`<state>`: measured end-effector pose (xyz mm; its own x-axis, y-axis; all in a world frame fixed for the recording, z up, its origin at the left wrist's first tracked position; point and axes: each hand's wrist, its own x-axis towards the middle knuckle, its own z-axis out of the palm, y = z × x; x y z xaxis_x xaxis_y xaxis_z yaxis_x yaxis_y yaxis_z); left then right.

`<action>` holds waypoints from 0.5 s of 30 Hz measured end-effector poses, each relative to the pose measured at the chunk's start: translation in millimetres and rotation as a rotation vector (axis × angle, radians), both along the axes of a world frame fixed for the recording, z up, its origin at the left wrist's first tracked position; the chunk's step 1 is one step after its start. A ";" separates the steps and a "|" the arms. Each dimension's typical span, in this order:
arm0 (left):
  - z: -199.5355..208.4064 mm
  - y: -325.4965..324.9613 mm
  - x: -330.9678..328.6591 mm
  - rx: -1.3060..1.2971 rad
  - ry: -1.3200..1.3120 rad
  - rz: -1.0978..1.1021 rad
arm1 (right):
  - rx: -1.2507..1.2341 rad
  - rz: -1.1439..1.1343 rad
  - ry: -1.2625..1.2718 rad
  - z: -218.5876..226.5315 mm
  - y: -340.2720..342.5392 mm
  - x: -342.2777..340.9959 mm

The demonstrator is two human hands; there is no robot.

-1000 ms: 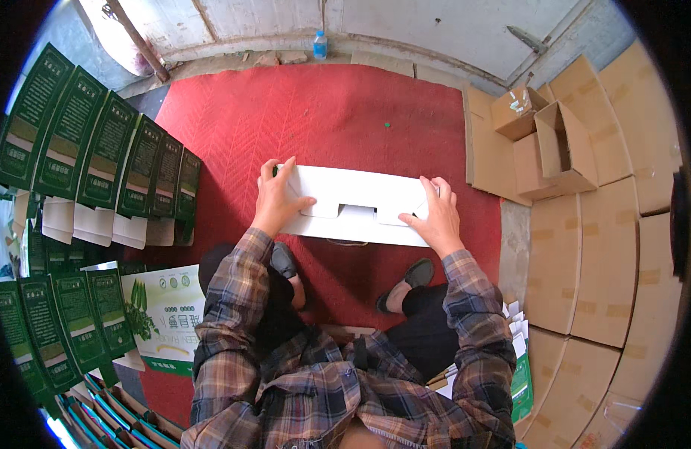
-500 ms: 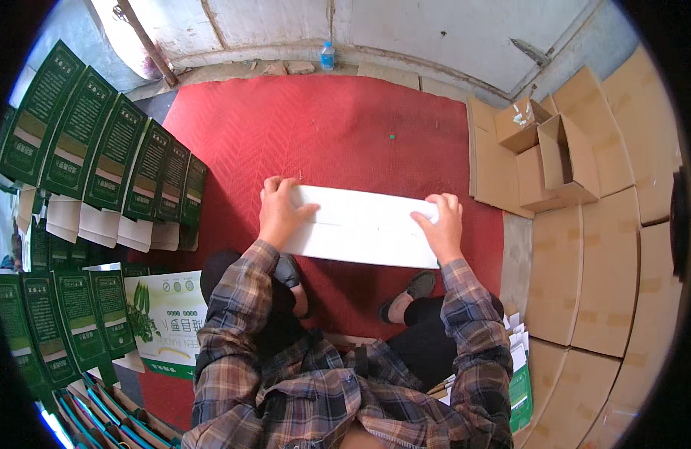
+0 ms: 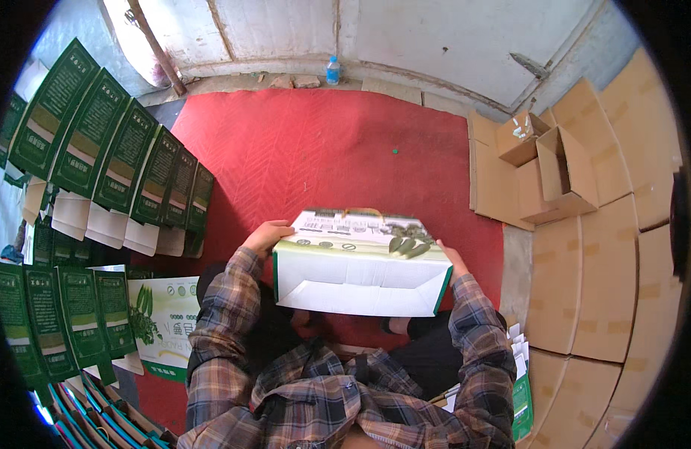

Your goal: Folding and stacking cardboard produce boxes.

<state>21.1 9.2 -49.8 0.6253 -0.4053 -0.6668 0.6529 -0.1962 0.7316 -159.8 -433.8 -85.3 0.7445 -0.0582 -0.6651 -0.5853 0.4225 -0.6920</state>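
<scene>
Between my two hands a white and green printed carton [image 3: 360,280] is held up in front of my lap. Its plain white folded face is turned toward me, and a printed face with green vegetable pictures shows on top. A small brown handle stands at its far edge. My left hand [image 3: 268,235] grips the left end, and my right hand [image 3: 455,260] grips the right end; the fingers are partly hidden behind the carton.
Dark green cartons [image 3: 110,153] stand in rows at the left, beside a white and green printed carton [image 3: 163,318]. Brown cardboard boxes [image 3: 607,277] are stacked at the right, with a small open box [image 3: 566,168]. A bottle [image 3: 333,71] stands by the far wall beyond the red mat [image 3: 286,142].
The carton has been turned in my hands: before, a white face lay upward; now the printed face and handle show. My hands have come lower and nearer to me.
</scene>
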 end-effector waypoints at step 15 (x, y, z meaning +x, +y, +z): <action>1.3 -17.3 -22.5 -0.018 -0.036 0.200 | -0.296 -0.237 -0.041 13.1 0.1 -6.8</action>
<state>-1.3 -8.1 -48.6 0.7179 -0.2821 -0.6364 0.6511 -0.0516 0.7573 -166.5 -433.7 -72.2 0.7127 -0.4172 -0.5639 -0.4650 0.3208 -0.8251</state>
